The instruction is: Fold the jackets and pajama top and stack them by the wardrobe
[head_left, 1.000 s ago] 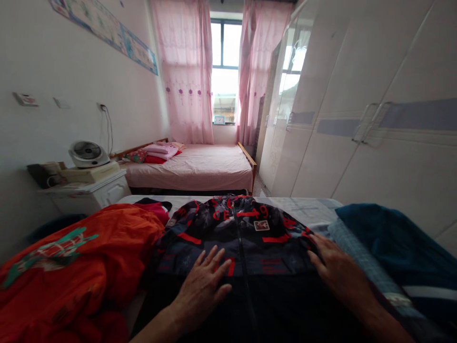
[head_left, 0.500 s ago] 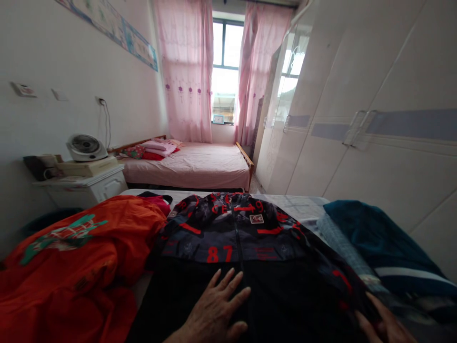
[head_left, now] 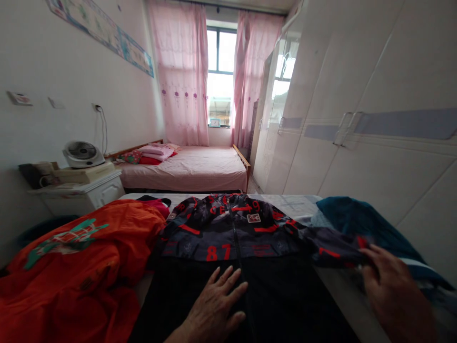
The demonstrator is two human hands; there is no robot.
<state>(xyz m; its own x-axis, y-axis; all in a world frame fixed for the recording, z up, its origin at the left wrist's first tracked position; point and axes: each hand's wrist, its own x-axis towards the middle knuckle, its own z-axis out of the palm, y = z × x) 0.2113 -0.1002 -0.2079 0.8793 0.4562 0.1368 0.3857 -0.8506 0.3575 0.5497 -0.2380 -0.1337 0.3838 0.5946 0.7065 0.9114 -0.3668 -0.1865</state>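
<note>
Red "87" [head_left: 218,252] across our black-and-grey zip-up fabric jacket [head_left: 274,269], our left hand [head_left: 221,302] near, fingers apart, right hand [head_left: 387,276] clamped on its right sleeve [head_left: 330,245].

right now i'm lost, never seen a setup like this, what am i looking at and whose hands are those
There's no machine here: these are a person's own bare hands, seen by a camera worn on their head, looking forward and down. On a pale surface lies a dark jacket with red markings, front up. The left hand rests on it, fingers spread. The right hand seems to grip the end of a sleeve, though it is slightly blurred. Orange clothing lies to the left, teal clothing to the right. Beyond stands a bed.
</note>
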